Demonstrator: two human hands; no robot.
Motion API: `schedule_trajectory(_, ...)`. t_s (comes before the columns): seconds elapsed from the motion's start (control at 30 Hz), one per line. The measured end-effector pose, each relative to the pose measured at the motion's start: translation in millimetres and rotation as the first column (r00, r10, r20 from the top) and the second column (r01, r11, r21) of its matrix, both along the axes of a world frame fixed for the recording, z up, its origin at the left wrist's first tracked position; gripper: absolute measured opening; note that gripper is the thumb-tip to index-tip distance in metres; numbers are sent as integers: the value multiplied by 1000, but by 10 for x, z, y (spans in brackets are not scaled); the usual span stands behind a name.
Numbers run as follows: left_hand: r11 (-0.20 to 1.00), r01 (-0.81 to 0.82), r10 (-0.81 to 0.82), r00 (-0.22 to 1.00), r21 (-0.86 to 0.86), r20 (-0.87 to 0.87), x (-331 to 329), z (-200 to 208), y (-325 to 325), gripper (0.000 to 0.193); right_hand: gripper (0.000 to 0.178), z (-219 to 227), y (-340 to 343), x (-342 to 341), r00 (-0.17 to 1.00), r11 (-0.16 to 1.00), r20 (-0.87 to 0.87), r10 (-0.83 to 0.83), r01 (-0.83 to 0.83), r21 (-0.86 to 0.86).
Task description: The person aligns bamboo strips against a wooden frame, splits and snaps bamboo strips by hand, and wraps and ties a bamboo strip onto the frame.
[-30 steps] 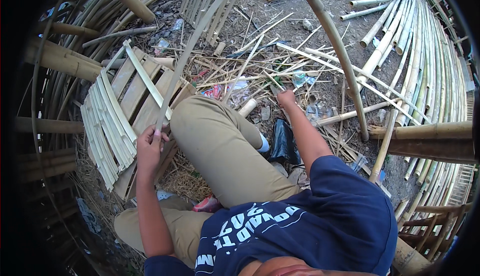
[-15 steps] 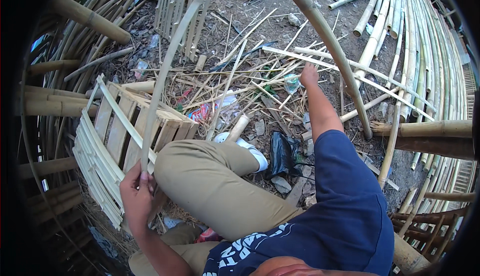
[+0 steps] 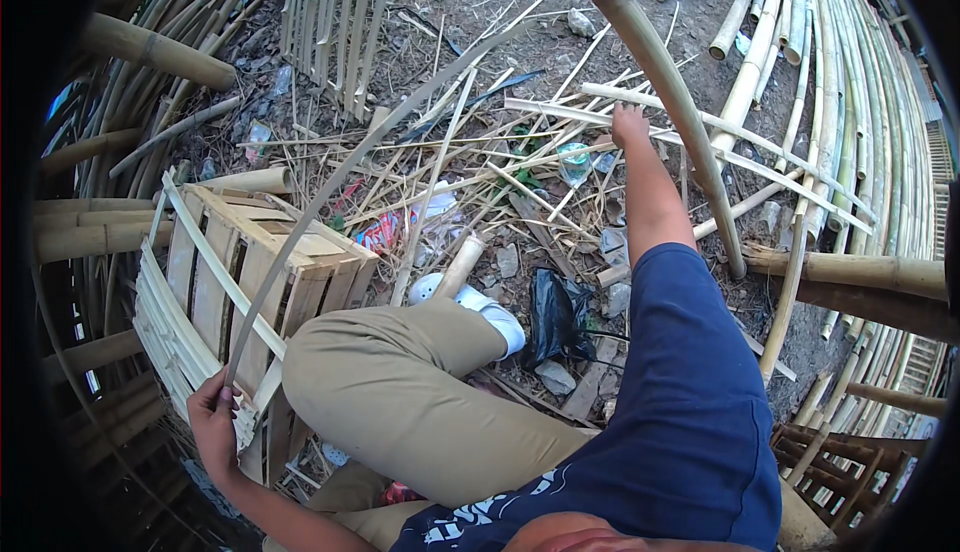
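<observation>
My left hand (image 3: 213, 417) is closed round the near end of a long, thin bamboo strip (image 3: 340, 177), which slants up and away to the right over the ground. Beside that hand lies a bundle of pale split strips (image 3: 165, 317), leaning against a wooden crate (image 3: 255, 237). My right arm is stretched far forward. Its hand (image 3: 630, 127) is closed at a pair of pale bamboo slats (image 3: 735, 132), fingers bent over the nearer one; the fingertips are partly hidden.
Cut bamboo scraps litter the ground ahead, with a black plastic bag (image 3: 560, 317) and stones near my shoe (image 3: 500, 324). A bamboo pole (image 3: 665, 62) arches across the front. Many long bamboo poles (image 3: 830, 82) lie at the right; slats (image 3: 340, 22) stand upright at the far left.
My left hand has moved left and down, tilting its strip from nearly upright to a rightward slant. My right hand has moved slightly farther forward onto the slats.
</observation>
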State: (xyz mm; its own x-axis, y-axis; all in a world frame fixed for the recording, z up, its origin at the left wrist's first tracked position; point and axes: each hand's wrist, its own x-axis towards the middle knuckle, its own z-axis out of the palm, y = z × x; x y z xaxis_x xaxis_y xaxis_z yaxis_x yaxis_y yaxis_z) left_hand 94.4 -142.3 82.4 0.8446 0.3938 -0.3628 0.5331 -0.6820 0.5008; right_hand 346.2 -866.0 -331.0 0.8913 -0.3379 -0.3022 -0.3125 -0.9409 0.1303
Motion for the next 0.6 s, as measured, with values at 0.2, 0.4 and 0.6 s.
schedule_trajectory(0.2,994,-59,55,997,90,49,163,-262,-165,37,29,191,146,-279,916,974,355,186,-125,-188)
schedule_trajectory(0.4,996,-85,85,996,-17,7,537,-361,-489,41,32,612,917,-260,642,903,678,358,-424,-75)
schedule_trajectory(0.6,935,221,-292,923,277,251,1054,-380,-794,59,36,1305,1957,-314,478,805,800,362,-593,-10)
